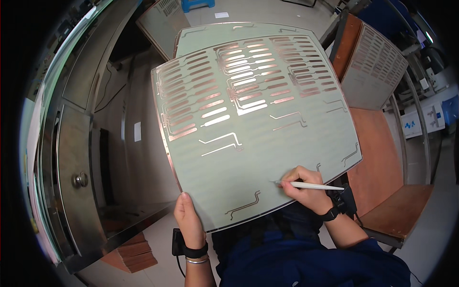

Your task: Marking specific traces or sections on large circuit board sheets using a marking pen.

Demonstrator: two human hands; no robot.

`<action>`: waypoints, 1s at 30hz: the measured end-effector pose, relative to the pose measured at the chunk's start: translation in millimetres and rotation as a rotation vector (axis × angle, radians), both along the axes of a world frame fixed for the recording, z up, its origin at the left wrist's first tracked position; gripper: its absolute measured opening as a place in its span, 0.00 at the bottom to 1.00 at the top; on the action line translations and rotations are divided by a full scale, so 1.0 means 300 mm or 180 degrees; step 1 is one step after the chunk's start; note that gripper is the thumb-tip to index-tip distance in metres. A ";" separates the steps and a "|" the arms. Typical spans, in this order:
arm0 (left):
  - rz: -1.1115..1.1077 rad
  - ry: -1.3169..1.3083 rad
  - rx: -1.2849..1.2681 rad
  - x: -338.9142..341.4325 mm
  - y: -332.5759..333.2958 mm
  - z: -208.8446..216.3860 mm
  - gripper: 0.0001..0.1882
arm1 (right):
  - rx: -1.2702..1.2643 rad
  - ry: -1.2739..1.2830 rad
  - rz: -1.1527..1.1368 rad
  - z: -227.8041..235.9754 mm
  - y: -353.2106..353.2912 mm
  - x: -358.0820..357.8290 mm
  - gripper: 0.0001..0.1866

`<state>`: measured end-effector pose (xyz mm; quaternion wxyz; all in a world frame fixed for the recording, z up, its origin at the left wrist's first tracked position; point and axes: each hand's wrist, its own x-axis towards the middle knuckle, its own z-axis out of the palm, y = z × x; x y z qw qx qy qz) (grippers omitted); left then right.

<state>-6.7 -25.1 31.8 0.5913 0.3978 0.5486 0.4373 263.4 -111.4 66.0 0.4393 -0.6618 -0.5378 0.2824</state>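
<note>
A large pale green circuit board panel [296, 148] with copper traces lies tilted in front of me. My left hand [189, 217] grips its lower left edge, thumb on top, the other fingers hidden underneath. In my right hand [306, 191] is a slim white-handled pen-like tool [318, 185], pinched near its thin tip. That tip is at the bare lower part of the panel, right of the middle; whether it touches I cannot tell. Below it runs a bent pair of copper lines [244, 204]. Both wrists wear black bands.
Another panel [201, 36] shows beyond the far edge. At right, more panels [373, 67] lean on a reddish-brown board stand [377, 158]. A metal cabinet with a round knob [80, 180] stands at left. A stack of brown boards [131, 253] is on the floor, lower left.
</note>
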 end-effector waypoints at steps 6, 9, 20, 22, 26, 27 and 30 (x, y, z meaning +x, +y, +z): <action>-0.0056 0.0036 0.0020 -0.013 0.000 -0.010 0.21 | 0.0111 0.0210 -0.0174 -0.020 -0.001 0.002 0.07; -0.0045 -0.0105 -0.0056 -0.006 0.002 0.007 0.21 | 0.0176 0.0052 0.0142 -0.008 -0.001 0.009 0.07; -0.0041 -0.0212 -0.0171 -0.007 0.003 0.026 0.22 | 0.0130 0.0088 0.0090 -0.005 -0.001 0.010 0.08; -0.0022 -0.0223 -0.0187 -0.006 0.002 0.025 0.22 | 0.0083 0.0096 0.0025 -0.005 -0.002 0.007 0.08; -0.0021 -0.0229 -0.0172 -0.007 0.002 0.021 0.22 | 0.0095 0.0089 -0.0048 -0.014 -0.004 0.003 0.08; -0.0023 -0.0231 -0.0172 -0.006 0.002 0.022 0.22 | 0.0128 0.0093 -0.0065 -0.016 -0.004 0.003 0.07; -0.0026 -0.0270 -0.0180 -0.007 0.000 0.021 0.22 | 0.0226 0.0035 -0.0120 -0.014 -0.002 -0.003 0.07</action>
